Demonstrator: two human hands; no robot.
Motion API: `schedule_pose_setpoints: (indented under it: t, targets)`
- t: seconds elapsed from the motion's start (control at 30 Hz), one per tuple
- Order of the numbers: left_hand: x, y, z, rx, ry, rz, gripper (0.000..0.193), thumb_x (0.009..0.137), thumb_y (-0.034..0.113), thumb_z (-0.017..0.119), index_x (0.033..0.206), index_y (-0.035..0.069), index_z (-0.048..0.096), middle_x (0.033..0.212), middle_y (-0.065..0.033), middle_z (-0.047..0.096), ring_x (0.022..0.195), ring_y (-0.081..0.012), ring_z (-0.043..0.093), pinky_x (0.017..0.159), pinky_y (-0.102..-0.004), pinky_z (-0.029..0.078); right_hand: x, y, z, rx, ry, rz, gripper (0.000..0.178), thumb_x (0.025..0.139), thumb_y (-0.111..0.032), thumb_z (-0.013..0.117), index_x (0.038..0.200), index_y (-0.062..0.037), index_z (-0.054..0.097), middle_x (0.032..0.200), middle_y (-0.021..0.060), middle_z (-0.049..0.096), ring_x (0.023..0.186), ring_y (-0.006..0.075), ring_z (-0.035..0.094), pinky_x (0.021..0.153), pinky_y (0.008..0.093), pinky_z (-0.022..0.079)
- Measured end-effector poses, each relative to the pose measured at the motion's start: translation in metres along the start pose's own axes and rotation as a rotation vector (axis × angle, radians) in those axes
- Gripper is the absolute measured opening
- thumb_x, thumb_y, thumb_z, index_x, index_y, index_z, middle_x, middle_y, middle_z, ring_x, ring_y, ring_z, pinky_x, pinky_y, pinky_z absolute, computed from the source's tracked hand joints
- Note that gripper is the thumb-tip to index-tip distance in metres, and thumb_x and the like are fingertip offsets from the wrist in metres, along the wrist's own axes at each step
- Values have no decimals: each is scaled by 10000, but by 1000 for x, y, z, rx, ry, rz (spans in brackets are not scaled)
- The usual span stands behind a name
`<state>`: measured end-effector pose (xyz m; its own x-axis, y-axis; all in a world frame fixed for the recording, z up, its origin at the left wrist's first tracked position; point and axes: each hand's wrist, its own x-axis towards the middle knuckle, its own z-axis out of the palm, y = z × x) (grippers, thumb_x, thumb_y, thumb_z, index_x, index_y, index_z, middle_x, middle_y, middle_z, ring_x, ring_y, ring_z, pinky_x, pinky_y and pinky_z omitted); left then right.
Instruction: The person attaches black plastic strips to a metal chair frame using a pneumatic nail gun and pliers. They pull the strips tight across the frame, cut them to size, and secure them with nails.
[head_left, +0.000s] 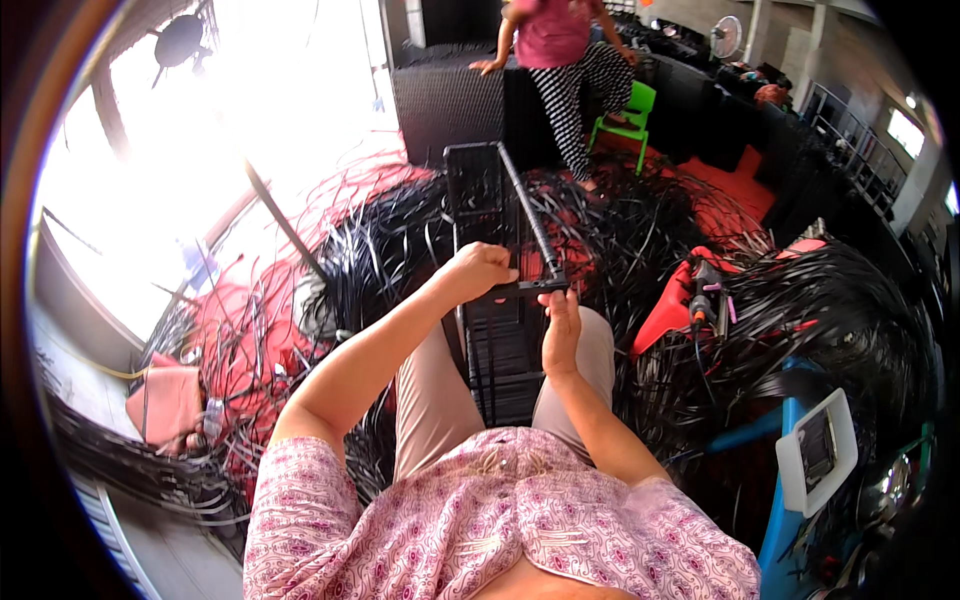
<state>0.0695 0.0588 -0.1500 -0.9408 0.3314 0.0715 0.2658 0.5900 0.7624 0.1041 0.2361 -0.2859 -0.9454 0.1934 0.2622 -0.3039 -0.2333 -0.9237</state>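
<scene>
At the near crossbar of a black frame (pixel 533 215), left hand (pixel 480 270) with fingers curled closed; cannot tell what, if anything, lies inside that fist; at the crossbar's right corner, right hand (pixel 562 330) with thumb and fingertips touching from below; cannot tell how firmly; upright between knees in beige trousers (pixel 435 410), the black frame itself, open and boxy, with a ribbed rail running toward the far end; all around on the floor, loose black strips (pixel 380 240) in tangled heaps over red sheeting (pixel 235 320); to the right, a corded tool (pixel 703 305) with an orange band, on a red piece (pixel 662 318); nearer, a white rectangular tray (pixel 793 475) tilted beside a blue panel (pixel 780 545); far left, a pinkish block (pixel 168 400); beyond, a green chair (pixel 640 100), a large black woven piece (pixel 450 105) and a person (pixel 560 35) in a pink top, one hand resting on that woven piece; deeper in the room, a white fan (pixel 727 37).

Cut off at the upper edge, that person's head; bleached by glare, the upper left; lost in shade between the legs, the black frame's lower end; too crowded to make out, shiny metal (pixel 885 490) at lower right.
</scene>
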Motion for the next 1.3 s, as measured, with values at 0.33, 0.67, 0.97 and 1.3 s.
schedule_pose_setpoints:
  t: [0.33,0.67,0.97,1.3]
  targets:
    - [73,50,-50,-307,-75,-3,247,864,154,736,678,36,624,611,-20,578,544,-125,562,512,-290,424,75,-59,25,-3,198,72,419,995,-378,570,1131,15,618,1038,62,641,962,159,589,918,321,450]
    - [137,63,-102,-339,-21,-14,154,859,56,700,719,13,653,716,-108,670,596,-194,659,541,-324,518,113,-35,-52,140,270,-61,616,961,-298,663,1466,-47,417,1346,49,549,1113,118,542,912,287,445]
    - [136,36,-112,-126,-55,-99,222,931,199,608,773,44,597,716,-49,600,655,-125,540,624,-260,405,118,21,-287,-1168,678,-245,562,864,-153,700,1343,40,475,1194,210,608,1060,327,606,933,413,482]
    - [158,56,-94,137,-82,-175,240,958,257,580,823,59,593,729,-34,597,639,-117,564,611,-231,449,238,40,-394,-1487,606,472,506,880,-498,609,966,-16,738,1060,207,709,1026,375,669,881,471,523]
